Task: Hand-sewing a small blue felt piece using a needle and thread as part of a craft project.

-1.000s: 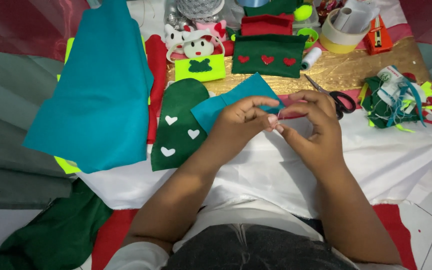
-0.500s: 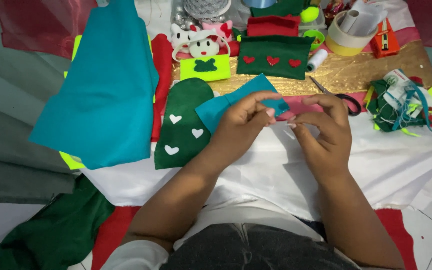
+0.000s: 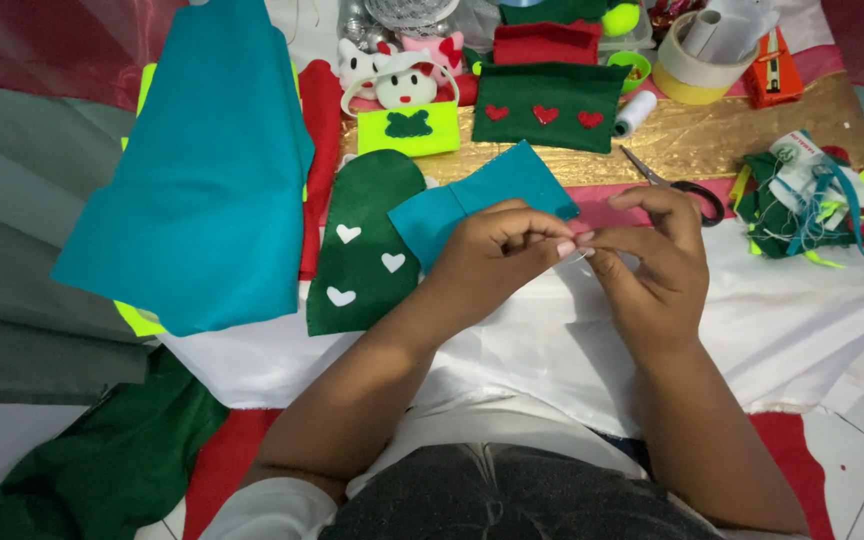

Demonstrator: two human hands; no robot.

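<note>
Both hands meet over the white cloth [image 3: 552, 340] that covers the near part of the surface. The left hand [image 3: 497, 250] has its fingertips pressed together, and the right hand [image 3: 652, 265] pinches toward them; between them is something very thin, maybe a thread or needle, too small to tell. Just behind the hands lies a folded teal felt piece [image 3: 482, 200], touching the left hand's knuckles.

I think the thin thing could slip out of the pinch and get lost on the white cloth, because it is almost invisible there. The scissors [image 3: 677, 182] lie just beyond the right hand, so a quick move could knock them.

Far right stands an orange box [image 3: 772, 70] beside a roll of tape [image 3: 687, 65]. At the right, a small white label [image 3: 797, 155] lies on a heap of green scraps [image 3: 802, 205]. A white thread spool [image 3: 635, 113] lies beside the green pouch with red hearts [image 3: 547, 105].
</note>
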